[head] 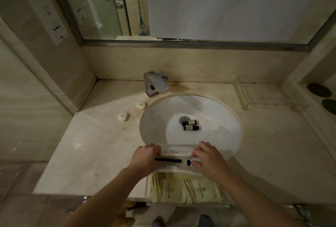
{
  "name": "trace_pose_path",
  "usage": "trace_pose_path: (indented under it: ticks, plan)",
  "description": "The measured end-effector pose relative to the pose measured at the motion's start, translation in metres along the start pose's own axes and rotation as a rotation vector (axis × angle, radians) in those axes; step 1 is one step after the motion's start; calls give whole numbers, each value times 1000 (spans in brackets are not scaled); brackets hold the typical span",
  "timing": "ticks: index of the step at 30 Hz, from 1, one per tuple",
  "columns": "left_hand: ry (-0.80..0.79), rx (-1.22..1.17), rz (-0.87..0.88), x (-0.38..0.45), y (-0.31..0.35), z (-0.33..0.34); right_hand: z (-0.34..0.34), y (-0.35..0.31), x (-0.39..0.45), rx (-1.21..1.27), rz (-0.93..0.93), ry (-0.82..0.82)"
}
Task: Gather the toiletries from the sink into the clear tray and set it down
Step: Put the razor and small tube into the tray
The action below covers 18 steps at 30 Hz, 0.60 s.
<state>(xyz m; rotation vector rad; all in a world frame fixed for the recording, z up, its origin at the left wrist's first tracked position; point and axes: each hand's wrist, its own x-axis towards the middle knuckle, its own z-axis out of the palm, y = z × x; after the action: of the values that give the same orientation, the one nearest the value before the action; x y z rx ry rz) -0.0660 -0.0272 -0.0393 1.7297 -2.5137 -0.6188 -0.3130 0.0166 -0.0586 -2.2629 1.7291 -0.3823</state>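
At the left of the frame I have bare marble worktop point(87, 154), with two small round soap packets point(123, 117) lying near the sink's upper-left rim; those look light and easy to pinch, and the stretch of worktop below them seems the widest open room for setting anything down. Moving right, my left hand point(145, 159) sits at the lower centre, fingers curled at the left end of a long dark tube point(168, 160), apparently pinching it over the clear tray point(185, 204). The tray hangs at the worktop's near edge, part over the sink rim and part past the front lip, with pale sachets point(183, 188) lying flat in it; I judge it stiff, slick and light, best taken by its two short end walls, and liable to tip forward if let go here. My right hand point(207, 161) is curled around something pale with a black cap point(189, 162), clamped on it, just right of the tube. Above, in the middle of the white sink point(218, 114), two small dark bottles point(190, 125) lie on their sides beside the drain; I expect them to be light, hard, and inclined to roll on the sloped glaze, so a grip across the body suits. At the upper right a second clear holder point(261, 97) sits against the wall.
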Motion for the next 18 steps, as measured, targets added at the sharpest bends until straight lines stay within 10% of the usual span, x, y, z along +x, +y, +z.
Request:
trace_pose_path:
  ticks: [18]
  plan:
    - [98,-205,-120,90,46,-8,-5,26,58,171,288,-29]
